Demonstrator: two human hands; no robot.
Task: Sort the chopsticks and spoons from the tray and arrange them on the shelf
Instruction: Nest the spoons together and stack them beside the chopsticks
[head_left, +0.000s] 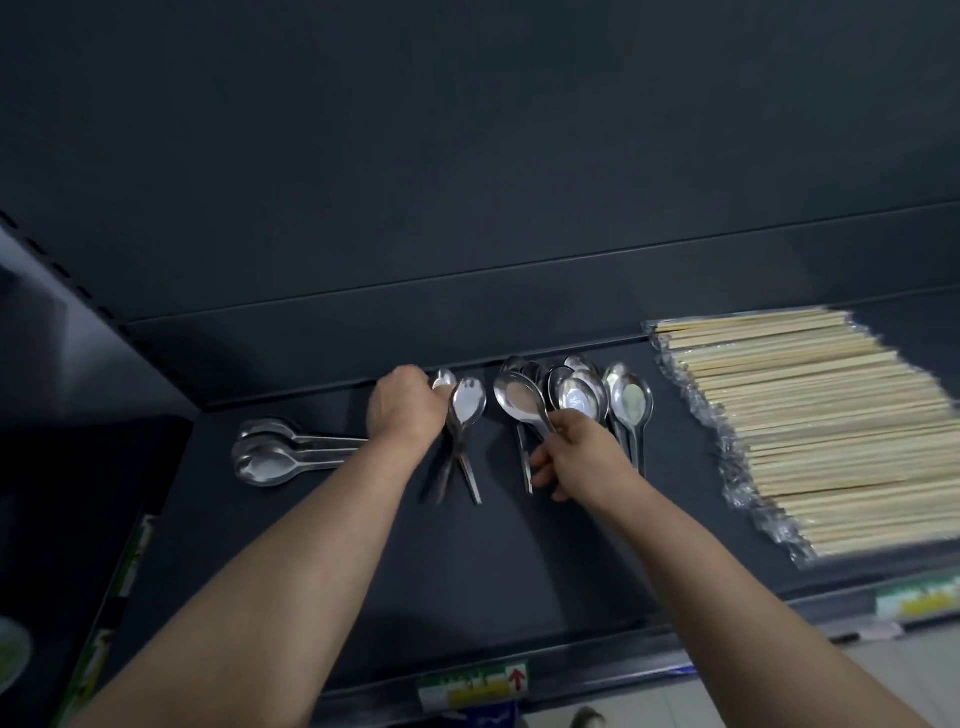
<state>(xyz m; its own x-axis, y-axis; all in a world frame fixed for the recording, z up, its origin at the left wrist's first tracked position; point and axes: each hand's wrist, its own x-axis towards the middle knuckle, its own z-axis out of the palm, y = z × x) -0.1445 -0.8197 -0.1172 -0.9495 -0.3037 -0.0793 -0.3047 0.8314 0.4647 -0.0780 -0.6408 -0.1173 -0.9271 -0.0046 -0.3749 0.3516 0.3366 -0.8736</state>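
Note:
On the dark shelf (519, 561), my left hand (402, 408) grips a small bunch of steel spoons (466, 402), bowls pointing to the back wall and handles splayed toward me. My right hand (576, 452) holds one steel spoon (517, 397) by its handle, bowl up, beside a cluster of upright-lying spoons (631, 400) to its right. A third group of spoons (265, 457) lies sideways at the shelf's left. Wrapped wooden chopsticks (810, 431) lie in a wide stack on the right. No tray is in view.
The shelf's back wall (467, 332) rises just behind the spoons. A dark side panel (78, 493) bounds the left. Price labels (472, 686) sit on the front rail, with pale floor below at the right.

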